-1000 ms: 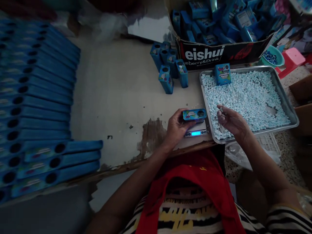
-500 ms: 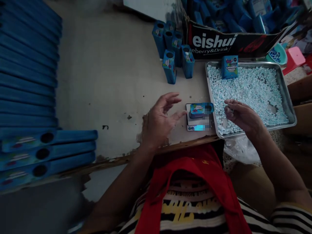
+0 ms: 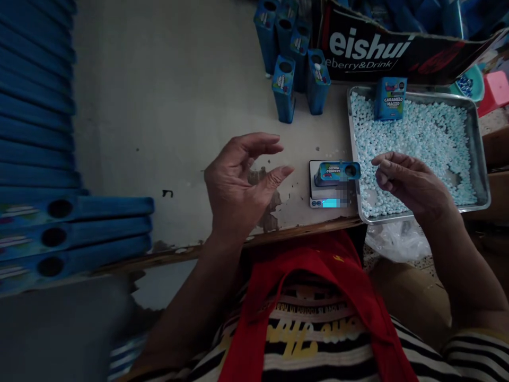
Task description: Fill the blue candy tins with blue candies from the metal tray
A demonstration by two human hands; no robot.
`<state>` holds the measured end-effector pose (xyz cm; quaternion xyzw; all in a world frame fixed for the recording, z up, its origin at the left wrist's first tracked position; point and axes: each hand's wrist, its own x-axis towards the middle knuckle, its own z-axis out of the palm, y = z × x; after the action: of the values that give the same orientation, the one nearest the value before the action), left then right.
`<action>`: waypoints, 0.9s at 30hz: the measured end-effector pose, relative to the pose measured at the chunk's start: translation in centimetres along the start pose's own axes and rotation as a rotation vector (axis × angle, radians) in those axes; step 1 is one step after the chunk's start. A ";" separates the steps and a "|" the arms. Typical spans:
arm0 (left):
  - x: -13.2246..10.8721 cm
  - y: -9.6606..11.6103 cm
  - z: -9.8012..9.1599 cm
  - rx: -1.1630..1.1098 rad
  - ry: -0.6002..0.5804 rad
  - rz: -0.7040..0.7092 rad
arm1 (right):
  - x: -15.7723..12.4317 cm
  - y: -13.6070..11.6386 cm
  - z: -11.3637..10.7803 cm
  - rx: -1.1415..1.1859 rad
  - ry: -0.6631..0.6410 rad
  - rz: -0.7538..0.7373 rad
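Note:
A small blue candy box (image 3: 338, 172) lies flat on a little digital scale (image 3: 328, 197) near the table's front edge. My left hand (image 3: 238, 183) hovers to the left of the scale, fingers apart and curved, holding nothing. My right hand (image 3: 409, 183) is over the near left part of a metal tray (image 3: 481, 159) full of pale blue candies (image 3: 429, 135), its fingers curled together in a pinch; what they hold is too small to make out.
Several upright blue boxes (image 3: 296, 69) stand behind the scale. Another box (image 3: 389, 98) sits in the tray's far end. A dark carton (image 3: 397, 50) of blue boxes is behind. Stacks of flat blue boxes (image 3: 59, 223) fill the left. A plastic bag (image 3: 397, 241) hangs below the tray.
My left hand let go of the box on the scale and drew away to the left, opening. My right hand stayed over the tray. The view shifted downward.

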<state>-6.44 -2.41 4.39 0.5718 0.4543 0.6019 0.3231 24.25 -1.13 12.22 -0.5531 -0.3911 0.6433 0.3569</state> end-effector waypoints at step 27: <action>3.1 0.8 6.4 0.592 -0.738 0.234 | 5.1 -0.8 -4.3 -1.036 0.356 -0.556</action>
<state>-0.51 1.21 5.88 0.8616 0.3938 0.2362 0.2164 27.86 4.21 10.42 -0.6309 -0.7170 0.1499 0.2559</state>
